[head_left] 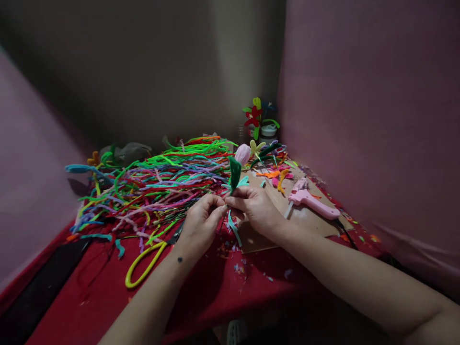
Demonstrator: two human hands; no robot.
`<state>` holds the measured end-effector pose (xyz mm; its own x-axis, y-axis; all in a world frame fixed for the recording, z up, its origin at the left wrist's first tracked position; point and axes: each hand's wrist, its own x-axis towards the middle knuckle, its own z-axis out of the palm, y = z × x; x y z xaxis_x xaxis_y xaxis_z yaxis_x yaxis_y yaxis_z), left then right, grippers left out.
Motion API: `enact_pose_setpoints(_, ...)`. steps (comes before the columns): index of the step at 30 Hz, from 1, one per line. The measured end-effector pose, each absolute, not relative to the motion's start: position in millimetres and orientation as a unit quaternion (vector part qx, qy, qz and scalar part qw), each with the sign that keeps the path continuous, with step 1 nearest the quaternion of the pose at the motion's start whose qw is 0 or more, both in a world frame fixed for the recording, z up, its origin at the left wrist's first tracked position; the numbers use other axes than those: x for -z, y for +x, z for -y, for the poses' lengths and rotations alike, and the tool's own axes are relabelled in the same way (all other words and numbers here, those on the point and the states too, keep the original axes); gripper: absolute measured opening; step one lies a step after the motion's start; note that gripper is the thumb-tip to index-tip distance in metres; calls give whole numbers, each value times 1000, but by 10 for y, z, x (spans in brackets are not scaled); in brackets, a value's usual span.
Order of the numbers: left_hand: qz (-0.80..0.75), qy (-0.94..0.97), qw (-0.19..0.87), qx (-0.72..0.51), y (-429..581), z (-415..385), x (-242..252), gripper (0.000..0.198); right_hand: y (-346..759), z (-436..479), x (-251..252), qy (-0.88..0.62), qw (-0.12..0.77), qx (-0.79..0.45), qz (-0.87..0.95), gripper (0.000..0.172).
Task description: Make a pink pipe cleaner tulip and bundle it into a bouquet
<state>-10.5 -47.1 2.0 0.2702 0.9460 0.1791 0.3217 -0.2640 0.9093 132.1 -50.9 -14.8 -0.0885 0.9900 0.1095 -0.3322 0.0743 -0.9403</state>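
Observation:
My left hand (204, 218) and my right hand (255, 208) meet over the front of the table, thumbs and fingertips pinched close together. Between them they grip a pipe-cleaner piece; its dark green folded loop (235, 173) stands up above the fingers. The exact pinch point is hidden by the fingertips. Just behind the loop is a pale pink pipe-cleaner bud (242, 154); I cannot tell if it is joined to the held piece. A mint-coloured strip (234, 227) hangs below my right hand. Yellow-handled scissors (145, 266) lie beside my left wrist.
A large heap of coloured pipe cleaners (161, 177) covers the left and back. On the right, a pink glue gun (312, 203) rests on a cardboard sheet (258, 242). Finished pipe-cleaner flowers (253, 116) stand at the back. Scraps dot the red cloth (208, 306).

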Motion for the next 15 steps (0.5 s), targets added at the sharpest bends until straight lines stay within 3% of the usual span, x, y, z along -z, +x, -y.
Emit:
enact_pose_setpoints(5,-435,593,521,-433,-105,450,46,22,1298,519,179,-354,585,-547,483,24)
enact_pose_setpoints(10,-390,542,659,-347,-125,464,71,22,1292,507,163,-294,580,-602,464,22)
enact_pose_setpoints(15,-385,540,671,-332,-145,435,107,19,1312,518,148,-293,595,-563,493,22)
